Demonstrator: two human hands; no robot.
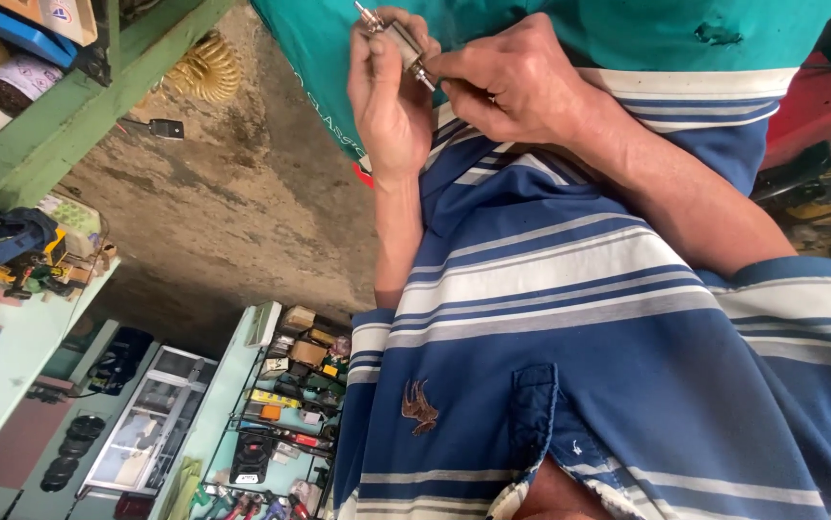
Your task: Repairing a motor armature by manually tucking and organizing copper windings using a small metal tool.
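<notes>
Closest to the camera is the person's own blue striped shirt, its chest pocket low in view. Both forearms reach away from it and meet in front of a teal cloth. The left hand is upright, its fingers curled narrowly about a small metal cylinder with a thin shaft sticking out of the top. The right hand comes in from the side, its fingertips pinched on the cylinder's lower end, so both hands hold it. Beyond lie a bare concrete floor, a green wooden frame and a shelf rack crowded with small boxes
</notes>
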